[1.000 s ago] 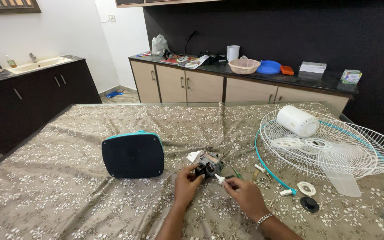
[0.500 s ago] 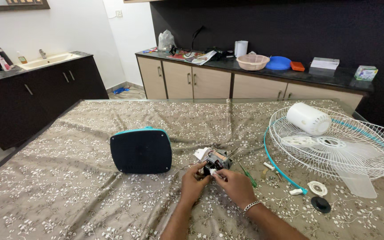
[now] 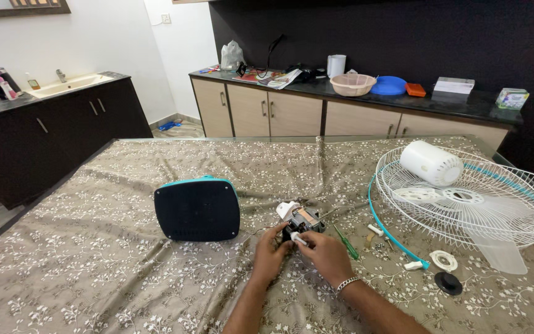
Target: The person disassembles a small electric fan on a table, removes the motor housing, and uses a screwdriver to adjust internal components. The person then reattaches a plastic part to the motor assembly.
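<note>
Lower centre of the frame: my left hand (image 3: 271,252) steadies the small fan motor (image 3: 300,221) on the patterned cloth (image 3: 94,266), fingers curled closed against it, while my right hand (image 3: 324,255) pinches its white shaft end. The fan stands dismantled, I judge: white wire guard (image 3: 465,201), white motor cover (image 3: 431,163) and dark teal-edged housing (image 3: 198,209) lie apart; the motor work looks unfinished.

A dark wall (image 3: 403,37) backs beige cabinets (image 3: 292,114); a white wall (image 3: 81,37) stands above a sink counter (image 3: 63,86).
</note>
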